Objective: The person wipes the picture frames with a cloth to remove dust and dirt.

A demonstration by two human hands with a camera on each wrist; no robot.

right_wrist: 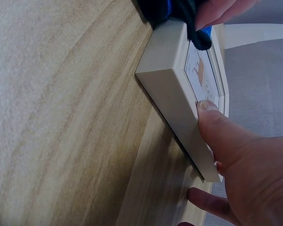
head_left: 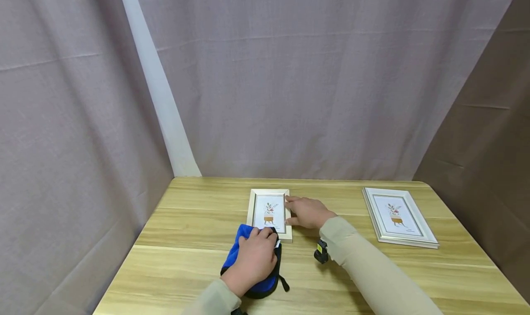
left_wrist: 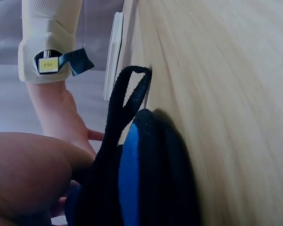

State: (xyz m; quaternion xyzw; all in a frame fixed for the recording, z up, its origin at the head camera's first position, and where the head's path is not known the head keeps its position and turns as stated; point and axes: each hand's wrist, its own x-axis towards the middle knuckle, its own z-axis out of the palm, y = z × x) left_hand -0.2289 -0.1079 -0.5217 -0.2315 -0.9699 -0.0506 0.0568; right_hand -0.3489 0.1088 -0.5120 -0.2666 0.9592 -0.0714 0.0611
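A cream picture frame [head_left: 290, 236] lies flat on the wooden table, showing a print of a plant in an orange pot. My right hand [head_left: 308, 212] holds its right side; in the right wrist view the thumb [right_wrist: 214, 117] rests on the inner edge of the border. Under my left hand [head_left: 257, 255] is a folded blue cloth [head_left: 232, 255] with black edging and a black loop [left_wrist: 127, 94]. The left fingers grip its far end, which overlaps the frame's lower left corner and hides it in the head view.
A second, white picture frame [head_left: 430, 242] with a similar print lies at the right of the table [head_left: 174, 269]. Grey curtains [head_left: 314, 99] hang behind and at the left, a darker one [head_left: 488, 177] at the right. A wrist camera [head_left: 321, 252] hangs beneath the right sleeve.
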